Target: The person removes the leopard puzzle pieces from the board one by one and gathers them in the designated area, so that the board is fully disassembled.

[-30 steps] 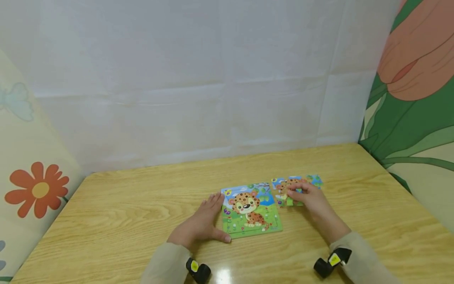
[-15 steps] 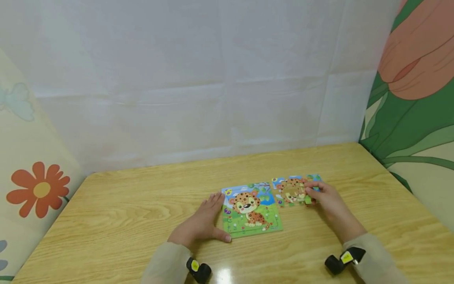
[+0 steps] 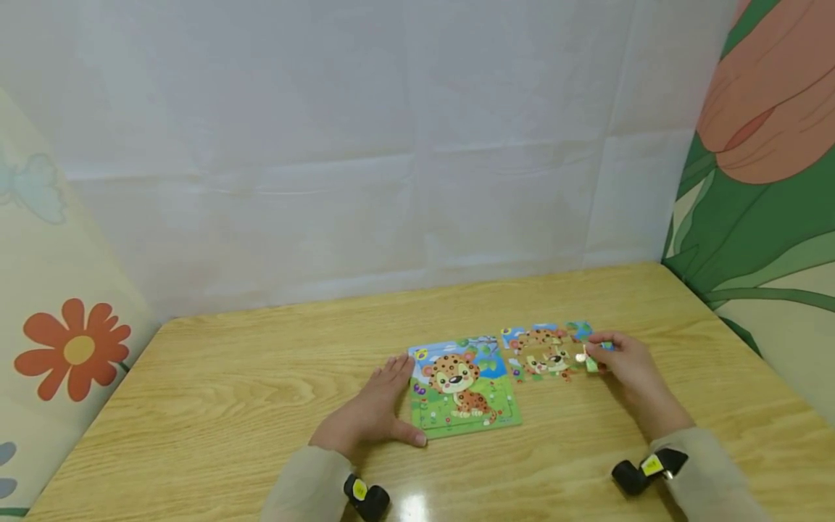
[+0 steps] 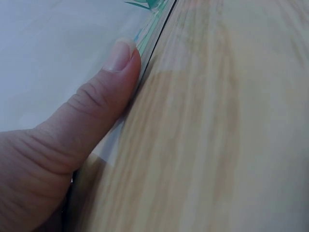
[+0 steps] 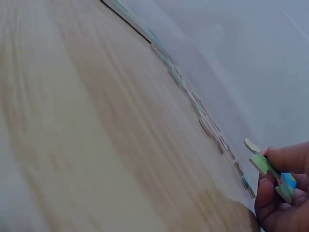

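Observation:
My left hand (image 3: 372,413) lies against the left side of a square leopard picture puzzle board (image 3: 466,391). Its fingers are extended along the edge and the thumb touches the lower left corner; in the left wrist view the thumb (image 4: 104,92) presses on the board's edge. To the board's right, several puzzle pieces (image 3: 538,338) lie flat, forming part of a similar leopard picture. At their right end my right hand (image 3: 636,373) pinches a puzzle piece (image 5: 260,163), green with some blue and white, between thumb and fingers, raised and tilted in the right wrist view.
The wooden table (image 3: 248,377) extends around the board on all sides. A white cloth (image 3: 326,167) hangs behind it. Painted walls with flowers flank the table, left and right. Each sleeve carries a small black wrist camera (image 3: 367,498).
My right hand has moved right along the loose pieces, uncovering the lower row with the leopard's face, and holds a piece at the right end. My left hand and the board have stayed put.

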Demonstrator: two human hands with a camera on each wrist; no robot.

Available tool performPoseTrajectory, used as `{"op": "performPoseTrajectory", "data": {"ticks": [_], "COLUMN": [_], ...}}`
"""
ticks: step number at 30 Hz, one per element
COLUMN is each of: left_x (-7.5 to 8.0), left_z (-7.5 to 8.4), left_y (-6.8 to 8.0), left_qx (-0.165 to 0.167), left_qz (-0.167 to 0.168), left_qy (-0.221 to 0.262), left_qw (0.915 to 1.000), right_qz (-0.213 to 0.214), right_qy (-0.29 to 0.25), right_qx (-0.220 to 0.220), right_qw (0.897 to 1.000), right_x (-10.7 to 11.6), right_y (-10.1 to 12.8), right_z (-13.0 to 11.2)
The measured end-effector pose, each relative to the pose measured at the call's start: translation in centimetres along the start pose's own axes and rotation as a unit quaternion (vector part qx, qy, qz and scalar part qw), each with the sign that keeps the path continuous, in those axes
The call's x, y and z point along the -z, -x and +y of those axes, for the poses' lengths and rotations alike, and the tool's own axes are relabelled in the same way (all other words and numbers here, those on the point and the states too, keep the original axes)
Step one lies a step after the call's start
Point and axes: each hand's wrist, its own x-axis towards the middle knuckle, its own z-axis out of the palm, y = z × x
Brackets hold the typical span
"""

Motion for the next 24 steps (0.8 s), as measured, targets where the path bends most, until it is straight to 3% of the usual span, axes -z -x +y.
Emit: {"op": "performPoseTrajectory", "data": {"ticks": [5, 11, 18, 24], "left_x": [0.01, -0.04, -0.07, -0.05], "left_z": [-0.01, -0.09, -0.09, 0.00], "left_y": [0.05, 0.00, 0.02, 0.11], "left_qx": [-0.001, 0.002, 0.004, 0.003], "left_qz": [-0.001, 0.000, 0.004, 0.005], "left_qy": [-0.001, -0.005, -0.002, 0.000], "left_qw": [1.0000, 1.0000, 1.0000, 1.0000], "right_qz": [0.021, 0.004, 0.005, 0.019], "right_qy": [0.067, 0.132, 0.281, 0.309], "right_qx": [0.003, 0.013, 0.074, 0.087], "right_qw": [0.998, 0.991, 0.957, 0.947], "right_x": [0.28, 0.26, 0.39, 0.24], "right_y": [-0.25, -0.44, -0.21, 0.02], "right_z": [0.03, 0.04, 0.15, 0.04]}}
